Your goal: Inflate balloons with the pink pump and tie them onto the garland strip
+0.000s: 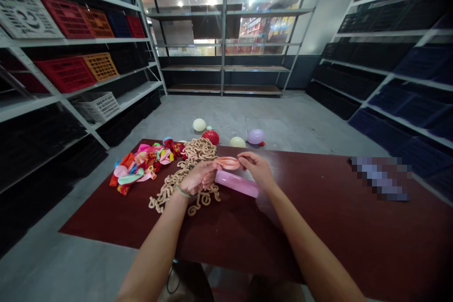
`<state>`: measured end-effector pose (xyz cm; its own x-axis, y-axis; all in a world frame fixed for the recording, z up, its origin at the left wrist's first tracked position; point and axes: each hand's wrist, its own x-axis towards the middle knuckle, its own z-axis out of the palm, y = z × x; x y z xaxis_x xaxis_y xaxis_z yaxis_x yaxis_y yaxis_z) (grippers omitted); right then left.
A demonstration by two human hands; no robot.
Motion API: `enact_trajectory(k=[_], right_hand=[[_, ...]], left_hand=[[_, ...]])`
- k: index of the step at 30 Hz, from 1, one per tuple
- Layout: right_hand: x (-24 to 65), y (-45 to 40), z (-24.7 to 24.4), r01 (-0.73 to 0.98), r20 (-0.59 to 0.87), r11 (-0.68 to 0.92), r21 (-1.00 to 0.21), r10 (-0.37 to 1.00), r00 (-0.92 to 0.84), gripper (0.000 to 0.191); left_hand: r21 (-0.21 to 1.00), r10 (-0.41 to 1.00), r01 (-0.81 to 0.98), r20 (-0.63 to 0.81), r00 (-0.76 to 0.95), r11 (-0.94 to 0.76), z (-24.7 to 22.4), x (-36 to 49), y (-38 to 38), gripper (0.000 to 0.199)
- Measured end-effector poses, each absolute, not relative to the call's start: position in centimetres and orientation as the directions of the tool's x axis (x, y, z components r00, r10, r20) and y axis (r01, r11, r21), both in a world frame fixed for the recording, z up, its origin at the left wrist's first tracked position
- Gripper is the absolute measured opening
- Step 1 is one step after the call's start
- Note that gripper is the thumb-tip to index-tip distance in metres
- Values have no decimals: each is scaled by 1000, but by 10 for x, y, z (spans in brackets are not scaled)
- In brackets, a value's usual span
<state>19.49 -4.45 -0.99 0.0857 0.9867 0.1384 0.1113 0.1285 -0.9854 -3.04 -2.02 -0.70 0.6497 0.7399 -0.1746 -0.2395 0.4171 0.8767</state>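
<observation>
Between my two hands an orange-pink uninflated balloon [228,163] is stretched sideways above the dark red table [318,207]. My left hand [200,177], with a band on its wrist, is closed and pinches the balloon's left end. The fingers of my right hand [256,166] pinch its right end. Just below the hands lies a long pink-purple balloon [238,184], its left end close to my left hand. Tan curly strands [173,186] lie heaped under and beyond my left hand. A pile of colourful limp balloons [141,165] sits farther left.
Inflated balloons, among them a red one [211,137] and a purple one [255,136], are beyond the table's far edge. A blurred, pixelated item [380,178] lies on the table's right. Shelves with crates [67,75] stand left; more shelving [223,68] is ahead and right.
</observation>
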Motion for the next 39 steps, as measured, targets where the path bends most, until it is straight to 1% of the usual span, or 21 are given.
enact_trajectory(k=[2,3,4,5,7,8,9,10,11,13,18,20,22,24,27,29,32,36,39], right_hand=[[195,-44,-4,240,185,173,-955,982,28,32],[194,-45,-2,339,203,202,-919,979,-33,31],[194,-48,-1,458,211,240,-856,971,-114,31],[194,-51,0,584,202,285,-760,958,-204,32],[192,-61,-1,788,131,367,-495,927,-350,40],[191,-66,-4,849,84,386,-361,920,-383,46],[190,-71,-6,888,54,382,-255,923,-382,50],[189,-75,-10,906,35,380,-189,924,-380,53],[188,-79,-13,913,29,380,-149,925,-380,55],[186,-84,-19,917,43,381,-122,925,-379,58],[194,-86,-33,931,123,344,-127,936,-329,55],[201,-85,-36,945,187,301,-131,943,-275,54],[206,-83,-37,948,280,281,-148,931,-233,54],[207,-83,-37,934,379,312,-172,896,-230,55],[202,-85,-36,905,463,393,-162,840,-282,56],[198,-87,-36,899,468,418,-128,825,-317,55],[193,-88,-36,905,453,414,-100,828,-329,53],[193,-89,-37,914,428,389,-113,849,-308,53],[192,-90,-36,916,398,378,-135,867,-300,54]], left_hand=[[809,853,-448,-119,508,381,-6,-35,-13,27],[777,904,-535,-99,416,332,-5,-38,-9,25],[750,946,-604,-87,314,269,-4,-40,-5,23],[729,975,-654,-83,208,202,-4,-43,-2,21],[703,994,-706,-102,26,91,-4,-48,4,19],[693,992,-719,-121,-42,54,-6,-50,7,19],[683,986,-730,-142,-91,31,-7,-52,10,18],[675,979,-738,-158,-130,11,-10,-55,12,16],[670,972,-742,-166,-163,-10,-12,-57,15,16],[671,966,-740,-159,-205,-47,-18,-60,19,17],[691,957,-715,-127,-261,-103,-26,-66,24,24],[711,940,-688,-116,-320,-147,-26,-66,24,24],[728,922,-660,-102,-374,-187,-25,-65,23,24],[729,918,-654,-91,-386,-202,-24,-64,23,24],[716,945,-682,-98,-313,-151,-24,-62,21,24],[709,965,-700,-117,-236,-85,-24,-60,20,25],[718,980,-695,-122,-158,-22,-24,-56,16,28],[758,987,-652,-115,-113,14,-23,-49,12,33],[777,991,-629,-87,-97,7,-23,-46,11,36]])
